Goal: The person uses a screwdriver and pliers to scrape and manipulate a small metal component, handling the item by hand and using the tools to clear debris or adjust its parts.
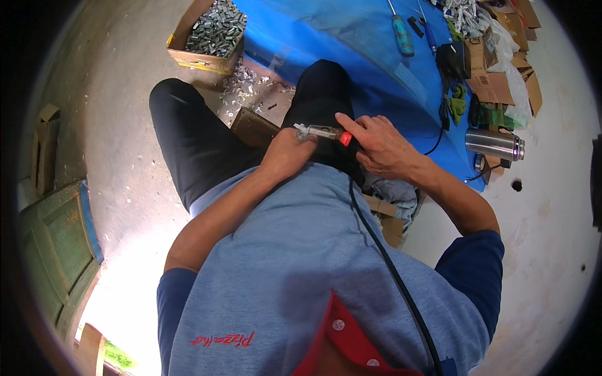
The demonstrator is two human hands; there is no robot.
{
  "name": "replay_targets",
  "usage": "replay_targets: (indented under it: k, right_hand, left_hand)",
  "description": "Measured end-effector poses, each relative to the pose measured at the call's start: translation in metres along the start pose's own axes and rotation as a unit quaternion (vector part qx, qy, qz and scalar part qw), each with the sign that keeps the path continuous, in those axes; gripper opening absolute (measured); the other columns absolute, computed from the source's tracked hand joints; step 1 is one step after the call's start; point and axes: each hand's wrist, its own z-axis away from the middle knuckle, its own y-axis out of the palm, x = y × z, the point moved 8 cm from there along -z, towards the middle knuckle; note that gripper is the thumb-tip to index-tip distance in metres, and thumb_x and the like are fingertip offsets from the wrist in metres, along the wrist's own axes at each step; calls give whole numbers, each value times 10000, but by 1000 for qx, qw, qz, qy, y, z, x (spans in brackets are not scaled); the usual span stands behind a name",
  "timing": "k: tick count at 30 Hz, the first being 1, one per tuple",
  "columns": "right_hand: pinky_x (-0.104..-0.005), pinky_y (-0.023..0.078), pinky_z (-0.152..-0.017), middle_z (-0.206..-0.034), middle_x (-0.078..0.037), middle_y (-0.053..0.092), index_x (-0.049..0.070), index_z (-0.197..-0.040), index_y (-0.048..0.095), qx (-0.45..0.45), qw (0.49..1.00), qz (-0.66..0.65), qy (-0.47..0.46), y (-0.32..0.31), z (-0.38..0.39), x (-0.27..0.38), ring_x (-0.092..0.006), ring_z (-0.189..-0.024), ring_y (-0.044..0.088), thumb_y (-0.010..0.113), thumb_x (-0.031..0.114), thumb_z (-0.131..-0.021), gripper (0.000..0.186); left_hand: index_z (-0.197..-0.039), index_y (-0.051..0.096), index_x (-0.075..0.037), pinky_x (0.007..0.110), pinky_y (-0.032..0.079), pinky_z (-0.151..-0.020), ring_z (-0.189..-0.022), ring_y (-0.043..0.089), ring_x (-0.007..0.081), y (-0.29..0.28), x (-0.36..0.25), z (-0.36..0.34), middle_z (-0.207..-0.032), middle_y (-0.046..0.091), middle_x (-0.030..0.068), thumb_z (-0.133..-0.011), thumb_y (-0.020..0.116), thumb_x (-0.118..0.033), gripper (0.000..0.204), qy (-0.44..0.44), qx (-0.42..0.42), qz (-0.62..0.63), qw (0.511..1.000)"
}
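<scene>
My left hand (290, 153) is closed above my lap, its thumb and fingertips pinching a small whitish piece (301, 129). Against that piece lies the end of a short tool (325, 131) with a clear, cylinder-like body and a red end. My right hand (384, 145) is curled at the red end, with one finger stretched out over it. How its palm side meets the tool is partly hidden. The exact kind of the tool is too small to make out.
An open cardboard box (213, 55) full of small metal pieces stands ahead, beside scattered white bits (241, 88). Across the blue sheet (376, 75) lie a teal-handled screwdriver (402, 36), a steel flask (495, 145) and torn cardboard (492, 86). A black cord (392, 269) runs over my shirt.
</scene>
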Motion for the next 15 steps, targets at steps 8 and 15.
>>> replay_targets:
  k: [8,15]
  right_hand:
    - [-497,392,-875,-1032,-218,550,45,-1413,383,-22,997,64,-22,-2,-3,6,-374,-979,556,591,74,-820,630]
    - [-466,456,-830,-1026,-210,541,21,-1329,449,4,999,47,-12,-11,-4,6,-381,-974,555,605,90,-807,549]
  left_hand:
    - [-904,679,55,450,504,-751,-808,662,417,1,6,-3,-804,660,278,-851,591,-263,334,11,0,1,1000]
    - [-895,688,54,468,510,-768,-851,658,438,5,17,-8,-838,663,291,-850,613,-287,352,6,-1,-32,999]
